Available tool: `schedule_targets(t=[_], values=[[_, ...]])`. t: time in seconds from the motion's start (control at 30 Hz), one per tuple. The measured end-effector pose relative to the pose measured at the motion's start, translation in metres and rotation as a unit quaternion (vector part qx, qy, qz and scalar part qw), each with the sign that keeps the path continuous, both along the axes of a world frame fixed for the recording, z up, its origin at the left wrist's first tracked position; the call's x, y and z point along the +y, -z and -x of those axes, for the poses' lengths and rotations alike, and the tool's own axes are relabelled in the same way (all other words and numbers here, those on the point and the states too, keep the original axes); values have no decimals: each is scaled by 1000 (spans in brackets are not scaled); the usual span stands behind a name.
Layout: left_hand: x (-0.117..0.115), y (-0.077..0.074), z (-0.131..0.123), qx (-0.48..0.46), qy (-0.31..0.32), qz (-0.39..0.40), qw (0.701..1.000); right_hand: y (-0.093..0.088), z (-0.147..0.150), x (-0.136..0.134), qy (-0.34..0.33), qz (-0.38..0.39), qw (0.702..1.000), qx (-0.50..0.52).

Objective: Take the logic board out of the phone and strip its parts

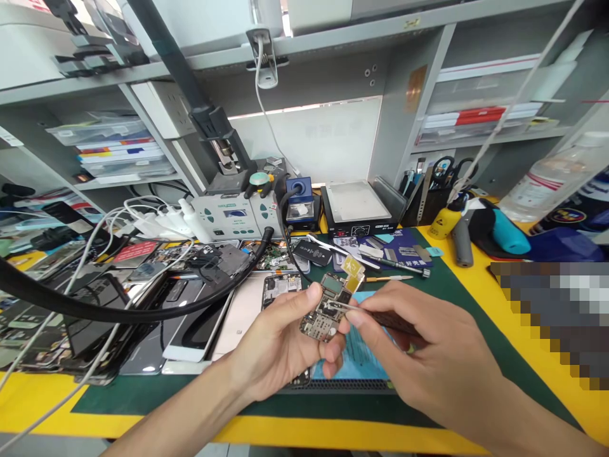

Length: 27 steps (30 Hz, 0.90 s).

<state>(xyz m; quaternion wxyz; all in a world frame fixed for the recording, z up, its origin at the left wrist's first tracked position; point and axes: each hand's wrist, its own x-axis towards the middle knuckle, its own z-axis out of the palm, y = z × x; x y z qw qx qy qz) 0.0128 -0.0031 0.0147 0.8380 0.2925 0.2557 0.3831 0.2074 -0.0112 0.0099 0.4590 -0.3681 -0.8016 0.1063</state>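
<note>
A phone circuit board (329, 301) with a yellow flap at its upper corner is tilted up above the mat. My left hand (285, 336) grips it by its edges, thumb on the upper left side and fingers beneath. In my right hand (428, 343) is a pair of tweezers (349, 307), pinched between thumb and forefinger. Their thin metal tips rest at or just over the middle of the board; whether they pinch any part is too small to tell. Below the hands lies a light blue pad (361, 352), partly covered by them.
Phones and phone parts (200, 327) crowd the left side, with a thick black hose (143, 315) arching over them. Behind stand a grey rework station (238, 216) and a hot plate (359, 206). At right are a yellow bottle (447, 219) and scissors (442, 168) in a holder.
</note>
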Motion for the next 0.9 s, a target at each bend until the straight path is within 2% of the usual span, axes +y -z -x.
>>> schedule_targets(t=[0.23,0.4,0.67,0.9], values=[[-1,1,0,9,-4,-5,1000,2,2,2,11,23,1000,17],[-3,-3,1,15,4,-9,1000,0,2,1,3,60,997,48],[-4,-9,1,19,11,4,1000,-4,3,3,-8,38,999,35],[-6,-10,-1,58,-11,-7,998,-2,1,2,3,36,999,7]])
